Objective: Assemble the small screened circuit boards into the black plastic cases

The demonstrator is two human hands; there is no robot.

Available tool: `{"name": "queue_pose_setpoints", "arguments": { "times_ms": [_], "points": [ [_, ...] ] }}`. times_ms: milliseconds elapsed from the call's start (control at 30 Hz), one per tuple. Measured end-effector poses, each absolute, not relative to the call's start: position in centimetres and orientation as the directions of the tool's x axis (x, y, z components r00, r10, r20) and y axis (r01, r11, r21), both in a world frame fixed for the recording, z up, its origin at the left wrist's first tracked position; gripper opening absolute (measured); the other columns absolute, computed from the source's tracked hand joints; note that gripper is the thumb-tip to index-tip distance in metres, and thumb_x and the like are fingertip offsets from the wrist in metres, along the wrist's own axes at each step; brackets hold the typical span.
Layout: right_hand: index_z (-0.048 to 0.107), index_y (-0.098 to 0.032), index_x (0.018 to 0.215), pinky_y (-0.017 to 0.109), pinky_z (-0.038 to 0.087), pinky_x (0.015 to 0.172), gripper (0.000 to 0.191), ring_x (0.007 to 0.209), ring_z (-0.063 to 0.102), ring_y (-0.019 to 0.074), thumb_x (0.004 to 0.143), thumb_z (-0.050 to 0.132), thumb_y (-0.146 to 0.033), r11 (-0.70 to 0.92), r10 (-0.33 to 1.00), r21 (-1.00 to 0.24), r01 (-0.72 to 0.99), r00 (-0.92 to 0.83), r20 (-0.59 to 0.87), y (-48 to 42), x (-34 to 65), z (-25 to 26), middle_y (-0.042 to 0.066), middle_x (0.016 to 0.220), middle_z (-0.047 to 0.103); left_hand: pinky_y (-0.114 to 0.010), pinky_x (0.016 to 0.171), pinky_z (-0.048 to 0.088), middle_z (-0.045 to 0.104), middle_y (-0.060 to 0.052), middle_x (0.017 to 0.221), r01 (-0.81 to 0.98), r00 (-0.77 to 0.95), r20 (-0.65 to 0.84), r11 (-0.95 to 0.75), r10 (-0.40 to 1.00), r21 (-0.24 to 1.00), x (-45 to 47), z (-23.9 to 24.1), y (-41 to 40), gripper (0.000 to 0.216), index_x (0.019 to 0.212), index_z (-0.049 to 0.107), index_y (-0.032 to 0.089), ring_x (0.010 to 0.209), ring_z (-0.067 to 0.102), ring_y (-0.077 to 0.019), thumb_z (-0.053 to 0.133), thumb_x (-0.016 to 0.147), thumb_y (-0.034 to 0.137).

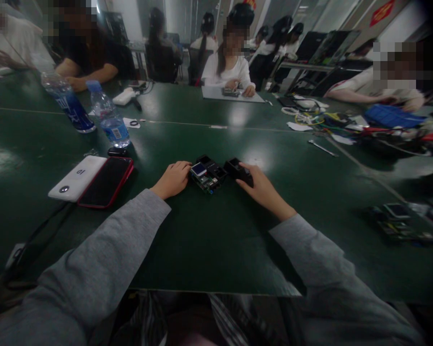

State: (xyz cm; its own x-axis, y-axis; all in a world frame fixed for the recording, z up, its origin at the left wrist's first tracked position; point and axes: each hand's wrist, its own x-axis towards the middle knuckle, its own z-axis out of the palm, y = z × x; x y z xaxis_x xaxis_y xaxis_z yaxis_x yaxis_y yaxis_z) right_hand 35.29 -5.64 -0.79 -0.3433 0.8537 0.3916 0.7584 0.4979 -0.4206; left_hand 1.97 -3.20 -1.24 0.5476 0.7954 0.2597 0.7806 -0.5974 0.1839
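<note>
A green circuit board (211, 185) with a small screen lies on the table in front of me, against a black plastic housing (213, 166). At its left edge, my left hand (175, 179) is closed with bent fingers gripping the side; the fingertips are partly hidden. My right hand (258, 187) holds a black box-shaped plastic part (234, 168) between thumb and fingers. This part is tilted, just right of the housing, and its far end looks hollow. Whether the part touches the housing I cannot tell.
On the left of the green table (209, 250) are a white power bank (77, 180), a red-cased phone (106, 182) and two water bottles (110, 115). Another circuit board (397, 223) lies right. Cables (310, 117) and a blue tray (393, 117) lie beyond. A person (229, 67) works opposite.
</note>
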Motion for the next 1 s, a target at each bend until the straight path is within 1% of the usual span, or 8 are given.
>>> {"name": "queue_pose_setpoints", "arguments": {
  "times_ms": [167,333,467,600,800,1000],
  "points": [
    [0.042,-0.024,0.144,0.055,0.049,0.102,0.056,0.117,0.057,0.0322,0.093,0.056,-0.041,0.489,0.860,-0.420,0.765,-0.341,0.380,-5.72,35.26,-0.65,0.014,0.129,0.054,-0.045,0.108,0.042,0.054,-0.014,0.140,0.783,0.548,0.263,-0.597,0.794,0.172,1.94,-1.41,-3.15,0.039,0.131,0.053,0.012,0.130,0.049,-0.0262,0.042,0.094,0.016],
    [0.041,-0.025,0.144,0.057,0.047,0.103,0.056,0.118,0.056,0.0328,0.092,0.056,-0.042,0.489,0.860,-0.426,0.761,-0.341,0.379,-5.79,35.18,-0.55,0.014,0.130,0.054,-0.046,0.108,0.041,0.054,-0.014,0.140,0.781,0.549,0.261,-0.599,0.794,0.179,1.91,-1.35,-3.18,0.038,0.131,0.053,0.013,0.131,0.048,-0.0260,0.042,0.094,0.016],
    [0.042,-0.025,0.144,0.056,0.048,0.103,0.057,0.117,0.057,0.0320,0.093,0.055,-0.043,0.482,0.864,-0.426,0.765,-0.337,0.373,-5.88,35.15,-0.45,0.013,0.130,0.053,-0.046,0.107,0.042,0.055,-0.013,0.139,0.784,0.545,0.260,-0.595,0.797,0.181,1.93,-1.24,-3.24,0.038,0.130,0.054,0.014,0.130,0.049,-0.0261,0.043,0.094,0.016],
    [0.042,-0.024,0.145,0.056,0.049,0.102,0.057,0.116,0.057,0.0323,0.093,0.055,-0.042,0.482,0.865,-0.424,0.766,-0.340,0.370,-5.79,35.26,-0.56,0.014,0.129,0.054,-0.045,0.107,0.043,0.055,-0.014,0.138,0.782,0.544,0.271,-0.597,0.794,0.178,1.97,-1.26,-3.27,0.037,0.130,0.054,0.012,0.129,0.050,-0.0261,0.042,0.095,0.016],
    [0.042,-0.023,0.144,0.055,0.046,0.106,0.056,0.120,0.055,0.0322,0.093,0.055,-0.042,0.509,0.847,-0.414,0.755,-0.355,0.395,-5.55,35.38,-0.88,0.015,0.131,0.053,-0.046,0.106,0.043,0.055,-0.014,0.139,0.784,0.549,0.273,-0.600,0.790,0.158,2.10,-1.16,-3.35,0.037,0.129,0.054,0.013,0.129,0.050,-0.0262,0.042,0.094,0.015],
    [0.042,-0.023,0.144,0.053,0.047,0.103,0.056,0.117,0.056,0.0313,0.093,0.055,-0.043,0.493,0.856,-0.408,0.768,-0.346,0.383,-5.66,35.38,-0.81,0.014,0.129,0.054,-0.045,0.107,0.042,0.055,-0.014,0.139,0.787,0.547,0.265,-0.596,0.794,0.163,2.08,-1.14,-3.35,0.037,0.129,0.054,0.012,0.129,0.050,-0.0261,0.041,0.095,0.015]
  ]
}}
